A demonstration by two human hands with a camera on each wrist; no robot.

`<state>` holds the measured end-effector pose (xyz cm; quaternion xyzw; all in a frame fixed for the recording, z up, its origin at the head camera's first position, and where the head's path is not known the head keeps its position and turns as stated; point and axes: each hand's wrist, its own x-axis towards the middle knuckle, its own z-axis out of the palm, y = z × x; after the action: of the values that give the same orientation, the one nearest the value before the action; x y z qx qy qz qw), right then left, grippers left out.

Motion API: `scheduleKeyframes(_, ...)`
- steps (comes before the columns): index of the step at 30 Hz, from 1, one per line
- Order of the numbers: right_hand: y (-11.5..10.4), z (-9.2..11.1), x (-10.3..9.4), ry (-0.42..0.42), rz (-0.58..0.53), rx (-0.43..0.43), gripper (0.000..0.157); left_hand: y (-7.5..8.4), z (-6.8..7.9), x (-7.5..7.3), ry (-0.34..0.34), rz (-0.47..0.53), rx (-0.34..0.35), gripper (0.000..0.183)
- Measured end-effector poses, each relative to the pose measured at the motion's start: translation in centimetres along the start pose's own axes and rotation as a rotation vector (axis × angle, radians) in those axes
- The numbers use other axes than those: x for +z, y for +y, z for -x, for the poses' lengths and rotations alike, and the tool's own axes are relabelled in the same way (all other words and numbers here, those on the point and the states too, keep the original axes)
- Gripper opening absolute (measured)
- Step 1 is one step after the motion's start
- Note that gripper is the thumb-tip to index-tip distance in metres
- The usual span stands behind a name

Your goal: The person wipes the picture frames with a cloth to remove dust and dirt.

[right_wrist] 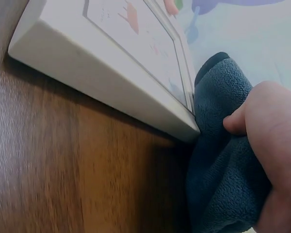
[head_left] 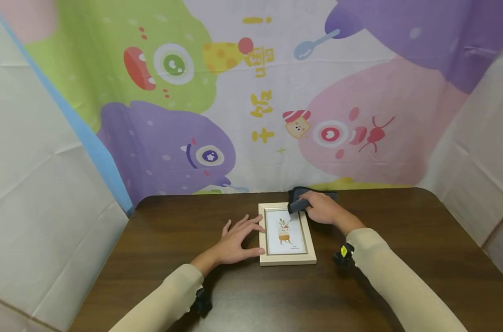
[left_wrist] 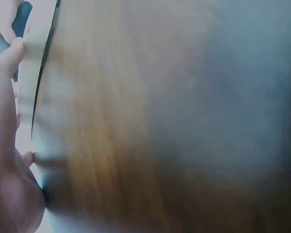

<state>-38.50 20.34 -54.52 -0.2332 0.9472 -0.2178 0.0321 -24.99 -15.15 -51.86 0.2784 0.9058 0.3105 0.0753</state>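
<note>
A cream picture frame point(head_left: 288, 259) lies face up on the table, with a drawing of a potted plant point(head_left: 284, 233) inside it. My left hand point(head_left: 235, 242) rests at its left side, fingers spread and fingertips on the border. In my right hand point(head_left: 323, 208) is a dark grey-blue cloth point(head_left: 298, 206), bunched at the frame's top right corner. The right wrist view shows the thumb pressed on the fuzzy cloth point(right_wrist: 223, 97), which lies against the corner of the frame point(right_wrist: 102, 87). Part of the cloth hangs past the frame onto the table.
The dark brown wooden table point(head_left: 172, 235) has rounded far corners. Right behind it hangs a curtain point(head_left: 260, 170) with cartoon monsters. Pale walls point(head_left: 39, 175) stand at both sides. A small black device point(head_left: 200, 302) is strapped to each sleeve.
</note>
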Motion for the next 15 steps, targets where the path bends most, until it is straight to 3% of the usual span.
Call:
scheduleKeyframes(3, -1.0, 0.0, -0.1, -0.001, 0.011, -0.016, 0.045, -0.1, 0.0, -0.1, -0.008, -0.001, -0.005, 0.053)
scheduleKeyframes(5, -3.5, 1.0, -1.4, -0.025, 0.024, -0.016, 0.045, -0.1, 0.0, 0.0, -0.01, -0.003, -0.004, 0.053)
scheduleKeyframes(6, -3.1, 0.7, -1.1, -0.031, 0.03, -0.039, 0.045, -0.1, 0.0, 0.0, -0.01, -0.005, -0.005, 0.053)
scheduleKeyframes(10, -7.7, 2.2, -3.6, -0.081, 0.057, -0.04, 0.043, -0.6, -0.1, 0.3, 0.022, 0.009, 0.023, 0.053)
scheduleKeyframes(12, -8.0, 2.0, -3.6, -0.077, 0.074, -0.059, 0.041, -0.8, -0.1, 0.5, 0.035, 0.02, 0.03, 0.054)
scheduleKeyframes(13, -9.8, 2.7, -4.4, -0.089, 0.074, -0.036, 0.04, -1.0, -0.1, 0.6, 0.041, 0.027, 0.034, 0.055)
scheduleKeyframes(15, -10.2, 2.5, -4.2, -0.095, 0.079, -0.035, 0.039, -1.1, -0.2, 0.7, 0.046, 0.026, 0.038, 0.056)
